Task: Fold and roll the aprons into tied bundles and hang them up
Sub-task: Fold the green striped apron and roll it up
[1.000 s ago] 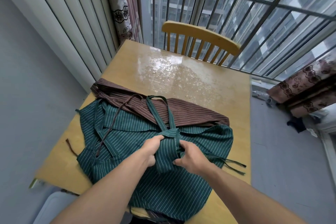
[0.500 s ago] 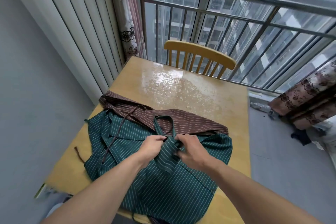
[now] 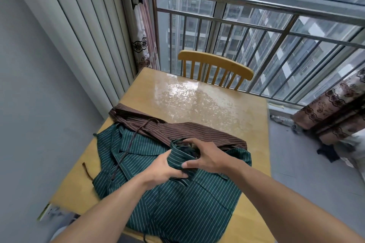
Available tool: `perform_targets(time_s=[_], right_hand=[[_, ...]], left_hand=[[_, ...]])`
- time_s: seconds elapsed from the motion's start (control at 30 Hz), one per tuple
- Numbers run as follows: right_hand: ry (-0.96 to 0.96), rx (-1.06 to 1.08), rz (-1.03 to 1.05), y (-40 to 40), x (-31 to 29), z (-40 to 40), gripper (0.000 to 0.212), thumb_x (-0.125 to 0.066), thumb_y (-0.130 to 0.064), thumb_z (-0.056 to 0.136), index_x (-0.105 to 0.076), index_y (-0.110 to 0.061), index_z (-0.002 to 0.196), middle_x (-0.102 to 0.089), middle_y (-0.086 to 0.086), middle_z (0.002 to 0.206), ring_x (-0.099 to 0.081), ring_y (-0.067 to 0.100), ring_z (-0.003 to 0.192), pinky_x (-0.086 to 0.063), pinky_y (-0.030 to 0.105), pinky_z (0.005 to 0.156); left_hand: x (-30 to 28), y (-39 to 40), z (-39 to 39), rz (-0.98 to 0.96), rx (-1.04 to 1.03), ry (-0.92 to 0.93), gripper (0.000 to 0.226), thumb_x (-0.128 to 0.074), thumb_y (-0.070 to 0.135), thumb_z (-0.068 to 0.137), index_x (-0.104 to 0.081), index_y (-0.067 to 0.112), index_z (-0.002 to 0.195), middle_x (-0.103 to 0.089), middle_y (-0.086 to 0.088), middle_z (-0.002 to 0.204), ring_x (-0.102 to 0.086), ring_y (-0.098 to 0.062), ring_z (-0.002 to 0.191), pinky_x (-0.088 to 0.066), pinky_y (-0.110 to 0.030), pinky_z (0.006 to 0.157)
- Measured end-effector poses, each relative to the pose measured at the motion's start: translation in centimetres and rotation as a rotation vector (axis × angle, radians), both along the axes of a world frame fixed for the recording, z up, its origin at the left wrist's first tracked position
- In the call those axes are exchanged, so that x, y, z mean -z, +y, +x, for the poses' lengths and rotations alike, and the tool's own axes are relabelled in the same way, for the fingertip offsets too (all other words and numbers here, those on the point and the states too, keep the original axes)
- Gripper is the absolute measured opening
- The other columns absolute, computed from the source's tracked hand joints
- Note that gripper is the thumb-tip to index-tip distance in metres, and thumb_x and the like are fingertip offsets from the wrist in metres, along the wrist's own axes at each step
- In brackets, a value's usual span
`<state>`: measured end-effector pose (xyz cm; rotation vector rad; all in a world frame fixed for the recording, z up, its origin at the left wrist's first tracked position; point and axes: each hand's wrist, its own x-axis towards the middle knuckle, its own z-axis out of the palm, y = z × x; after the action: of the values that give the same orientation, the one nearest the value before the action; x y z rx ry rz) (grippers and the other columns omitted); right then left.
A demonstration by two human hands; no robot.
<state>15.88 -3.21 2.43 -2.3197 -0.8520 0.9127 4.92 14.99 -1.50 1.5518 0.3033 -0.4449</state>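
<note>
Gathered closer since a moment ago, with left hand point(image 3: 160, 170) and right hand point(image 3: 205, 157) clamped together on the green apron's point(image 3: 183, 203) bunched bib near the table point(image 3: 197, 100) edge, likely starting the roll, brown apron point(image 3: 177, 129) behind.

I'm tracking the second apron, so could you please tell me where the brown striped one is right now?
In the head view, the brown apron lies across the middle of the wooden table, just beyond and partly under the green apron.
</note>
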Motion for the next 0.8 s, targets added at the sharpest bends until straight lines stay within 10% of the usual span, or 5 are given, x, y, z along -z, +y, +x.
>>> perform_targets(time_s=[0.3, 0.47, 0.8], right_hand=[[0.027, 0.024, 0.046, -0.5, -0.4, 0.2, 0.044, -0.071, -0.059, 0.087, -0.059, -0.023, 0.110, -0.067, -0.004, 0.100, -0.064, 0.014, 0.086, -0.053, 0.033, 0.072], [0.071, 0.362, 0.125, -0.5, 0.2, 0.0, 0.046, -0.059, -0.063, 0.093, -0.052, -0.025, 0.118, -0.064, -0.008, 0.106, -0.063, 0.009, 0.092, -0.051, 0.030, 0.077], [0.402, 0.673, 0.268, 0.0, 1.4, -0.5, 0.034, -0.062, -0.050, 0.096, -0.062, -0.025, 0.120, -0.075, -0.004, 0.108, -0.075, 0.015, 0.094, -0.060, 0.043, 0.092]], left_hand=[[-0.6, -0.6, -0.1, -0.316, -0.097, 0.122, 0.049, -0.079, 0.003, 0.084, -0.058, 0.004, 0.129, -0.071, -0.018, 0.116, -0.071, -0.033, 0.105, -0.059, -0.046, 0.092], [0.1, -2.3, 0.3, -0.604, -0.428, 0.130, 0.065, -0.076, 0.007, 0.084, -0.048, 0.008, 0.142, -0.068, -0.020, 0.129, -0.067, -0.035, 0.120, -0.055, -0.043, 0.100], [-0.1, -4.0, 0.9, -0.405, -0.545, 0.022, 0.071, -0.075, -0.002, 0.086, -0.044, 0.028, 0.142, -0.070, -0.012, 0.124, -0.073, -0.026, 0.109, -0.061, -0.039, 0.083]])
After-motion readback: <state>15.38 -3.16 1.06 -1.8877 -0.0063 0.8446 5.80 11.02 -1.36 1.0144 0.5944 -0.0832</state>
